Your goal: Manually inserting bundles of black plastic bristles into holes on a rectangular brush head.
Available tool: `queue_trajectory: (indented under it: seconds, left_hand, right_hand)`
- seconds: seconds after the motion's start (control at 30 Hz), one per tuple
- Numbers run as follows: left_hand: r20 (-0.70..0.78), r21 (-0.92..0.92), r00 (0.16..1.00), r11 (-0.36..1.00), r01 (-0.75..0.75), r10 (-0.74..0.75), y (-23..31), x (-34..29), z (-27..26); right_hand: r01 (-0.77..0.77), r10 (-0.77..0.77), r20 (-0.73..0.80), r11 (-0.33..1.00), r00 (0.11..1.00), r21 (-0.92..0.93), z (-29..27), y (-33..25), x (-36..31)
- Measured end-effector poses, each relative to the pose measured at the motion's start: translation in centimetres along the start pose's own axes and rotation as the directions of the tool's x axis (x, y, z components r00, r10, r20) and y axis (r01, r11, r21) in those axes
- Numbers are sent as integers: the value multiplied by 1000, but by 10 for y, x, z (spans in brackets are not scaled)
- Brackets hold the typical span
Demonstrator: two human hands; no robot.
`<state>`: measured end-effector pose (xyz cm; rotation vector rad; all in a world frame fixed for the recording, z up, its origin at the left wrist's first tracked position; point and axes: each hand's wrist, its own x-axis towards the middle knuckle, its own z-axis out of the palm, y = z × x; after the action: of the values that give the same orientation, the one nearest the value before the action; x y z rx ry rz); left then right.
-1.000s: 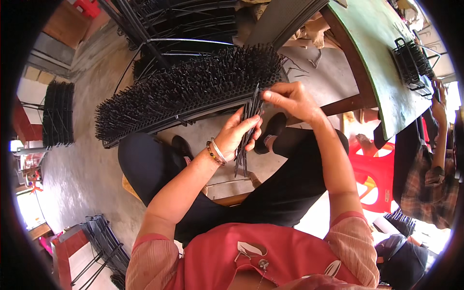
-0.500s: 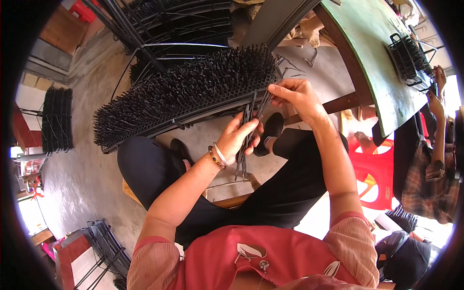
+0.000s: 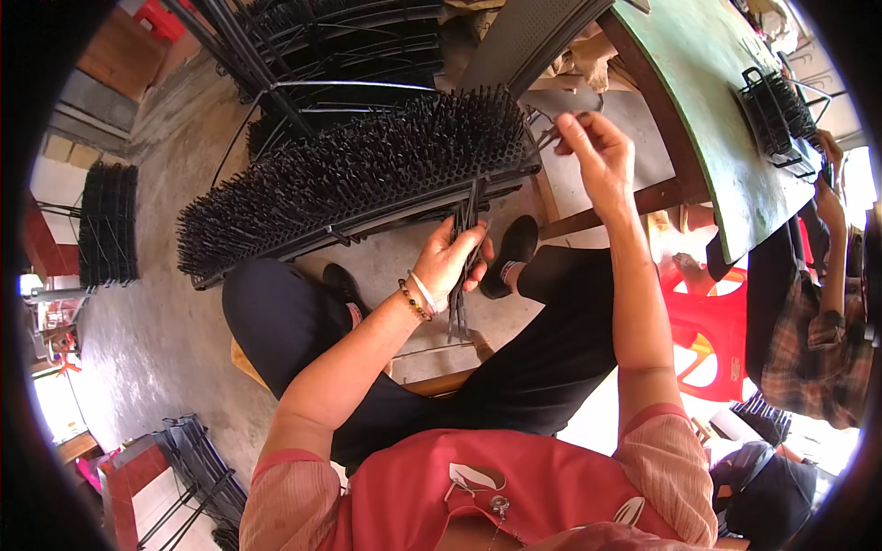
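A long black rack, densely packed with short upright black pieces, lies slanted in front of my knees. My left hand is closed around a bundle of thin dark strips; their upper ends reach the rack's near edge and the lower ends hang below my palm. Off the rack's right end, my right hand is raised with thumb and forefinger pinched together. A thin dark strip shows at those fingertips, its far end close to the rack's corner. Whether it touches the rack I cannot tell.
A green-topped table stands at the right, bearing another black rack where a co-worker's hands work. A red plastic stool is below it. More black racks stand at the left and far side.
My right hand has moved away from the bundle, up and to the right, with a thin strip at its fingertips. My left hand stays nearly in place with the bundle.
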<state>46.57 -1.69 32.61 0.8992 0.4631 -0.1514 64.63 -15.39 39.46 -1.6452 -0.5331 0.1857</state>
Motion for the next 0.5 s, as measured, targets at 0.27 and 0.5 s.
queue_trajectory:
  seconds: [0.27,0.5]
  left_hand:
    - [48,103,998,994,41,-46,-5,-1,3]
    - [48,108,996,992,70,-75,-2,-3,1]
  right_hand:
    - [279,-279,55,884,959,-376,2,29,30]
    - [386,-382,102,813,919,-435,12,32,31]
